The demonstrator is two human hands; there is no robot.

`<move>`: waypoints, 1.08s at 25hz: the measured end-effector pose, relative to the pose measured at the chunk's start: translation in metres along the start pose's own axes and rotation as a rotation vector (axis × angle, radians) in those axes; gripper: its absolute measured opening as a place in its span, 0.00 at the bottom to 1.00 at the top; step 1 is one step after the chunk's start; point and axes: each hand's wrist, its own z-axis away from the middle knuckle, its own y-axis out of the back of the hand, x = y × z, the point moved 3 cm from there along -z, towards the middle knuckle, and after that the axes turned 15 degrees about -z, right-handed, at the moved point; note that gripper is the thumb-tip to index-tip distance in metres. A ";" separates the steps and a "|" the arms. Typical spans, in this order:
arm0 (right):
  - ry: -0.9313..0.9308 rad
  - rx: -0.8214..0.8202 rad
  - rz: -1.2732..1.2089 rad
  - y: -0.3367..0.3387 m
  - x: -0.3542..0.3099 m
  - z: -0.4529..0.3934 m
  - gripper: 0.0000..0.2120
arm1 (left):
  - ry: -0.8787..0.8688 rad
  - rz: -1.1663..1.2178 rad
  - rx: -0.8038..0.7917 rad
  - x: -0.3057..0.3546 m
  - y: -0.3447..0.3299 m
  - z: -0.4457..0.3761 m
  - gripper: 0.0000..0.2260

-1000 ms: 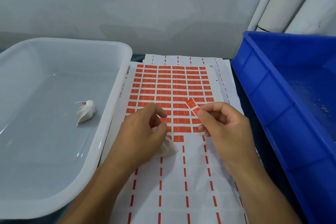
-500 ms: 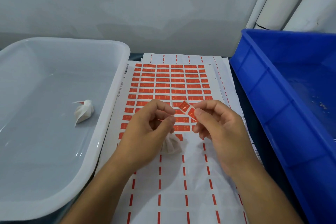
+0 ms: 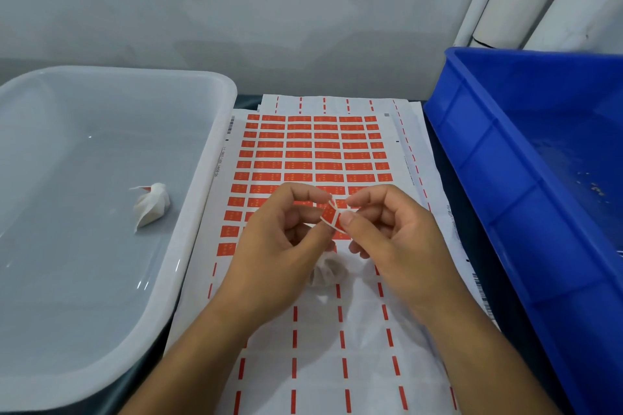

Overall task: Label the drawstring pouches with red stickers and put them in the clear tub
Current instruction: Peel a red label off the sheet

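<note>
Pale grey wall is rising behind a dark surface (image 3: 247, 101) that is carrying glossy white sticker sheets (image 3: 337, 347), the top one printed with rows of small red rectangles and red dashes. Above it, the left hand (image 3: 279, 246) and right hand (image 3: 397, 239) are meeting, each pinching one red sticker (image 3: 329, 215) between thumb and forefinger; it is curling between them. Just below the hands, a soft, crumpled white fabric pouch (image 3: 328, 271) is hanging or resting; which hand is holding it I cannot tell. Well to the left of the hands, a clear tub (image 3: 209, 158) with rounded corners is holding a single white pouch in the tub (image 3: 151, 207). To the right, a ribbed blue plastic crate (image 3: 499, 185) is showing only pale specks inside.
</note>
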 end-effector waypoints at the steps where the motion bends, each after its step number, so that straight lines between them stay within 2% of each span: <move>1: 0.009 0.006 0.022 0.000 0.000 0.000 0.08 | -0.004 -0.005 0.002 0.000 0.000 0.000 0.11; 8: 0.114 0.050 0.238 0.002 -0.003 0.001 0.08 | -0.044 -0.137 0.001 0.001 0.000 0.003 0.20; 11: 0.128 0.056 0.278 0.001 -0.003 0.001 0.09 | -0.074 -0.173 -0.002 0.003 -0.001 0.005 0.21; 15: 0.107 0.032 0.228 0.002 -0.003 0.001 0.10 | -0.075 -0.165 0.069 0.004 -0.001 0.003 0.17; 22: -0.021 -0.062 0.093 0.001 -0.001 -0.001 0.05 | -0.055 -0.155 0.044 0.006 -0.003 0.003 0.17; 27: 0.005 -0.001 0.061 0.000 -0.002 0.000 0.02 | -0.050 -0.136 0.069 0.008 -0.006 0.005 0.19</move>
